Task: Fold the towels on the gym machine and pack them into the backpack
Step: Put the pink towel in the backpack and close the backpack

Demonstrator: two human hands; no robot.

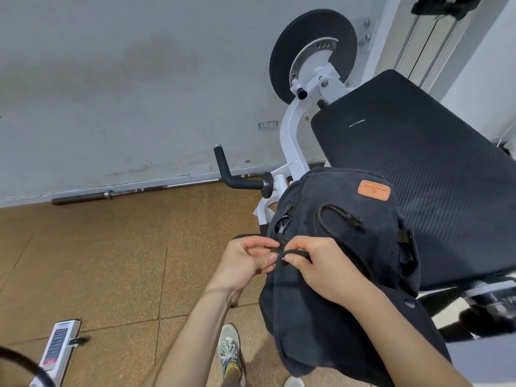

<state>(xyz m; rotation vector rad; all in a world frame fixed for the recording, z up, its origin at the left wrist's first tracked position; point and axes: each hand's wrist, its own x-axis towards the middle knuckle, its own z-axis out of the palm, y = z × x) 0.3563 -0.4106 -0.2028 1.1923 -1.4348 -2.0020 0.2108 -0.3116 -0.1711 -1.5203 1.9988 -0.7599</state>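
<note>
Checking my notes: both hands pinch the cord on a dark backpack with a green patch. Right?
No: the head view shows the patch is orange, not green. The left hand and right hand do both pinch the cord on the dark backpack.

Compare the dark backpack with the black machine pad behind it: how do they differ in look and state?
The backpack is soft, rumpled cloth; the pad is taut and ribbed. The backpack carries an orange patch; the pad shows only a small white mark. The left hand and right hand pinch the backpack's cord; neither touches the pad. Both are dark.
</note>
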